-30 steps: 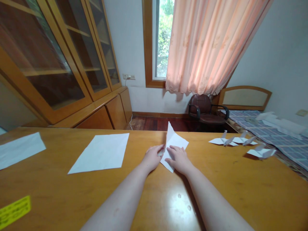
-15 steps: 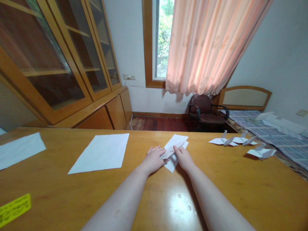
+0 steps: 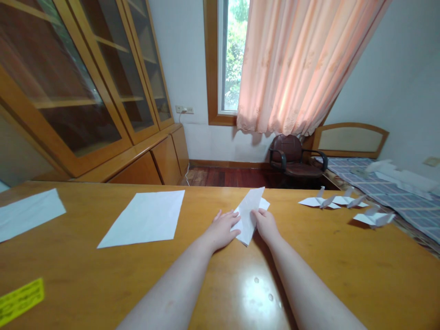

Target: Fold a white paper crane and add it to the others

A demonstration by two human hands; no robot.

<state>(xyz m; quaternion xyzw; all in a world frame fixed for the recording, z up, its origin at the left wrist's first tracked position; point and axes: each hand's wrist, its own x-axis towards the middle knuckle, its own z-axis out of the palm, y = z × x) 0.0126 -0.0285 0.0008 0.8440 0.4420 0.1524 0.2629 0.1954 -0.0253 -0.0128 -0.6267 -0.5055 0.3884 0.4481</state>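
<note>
A partly folded sheet of white paper [image 3: 248,211] lies on the table between my hands, one flap raised. My left hand [image 3: 223,230] rests on its left edge with the fingers stretched out and spread, pressing it against the tabletop. With thumb and fingers, my right hand [image 3: 264,223] pinches the raised flap at its right side. The fingertips of the right hand are partly hidden by the flap. Right of my hands stand several folded paper cranes [image 3: 373,217], with wings out.
A flat white paper sheet [image 3: 146,217] lies left of my hands, and another sheet [image 3: 29,214] is at the far left. A yellow label [image 3: 22,300] sits at the near left of the wooden table [image 3: 82,284]. Beyond the table is a brown chair [image 3: 292,156].
The paper's flap has been lifted and swung leftward and up by my right hand. My left hand stays on the left edge, its thumb slightly shifted. The cranes and flat sheets have not moved.
</note>
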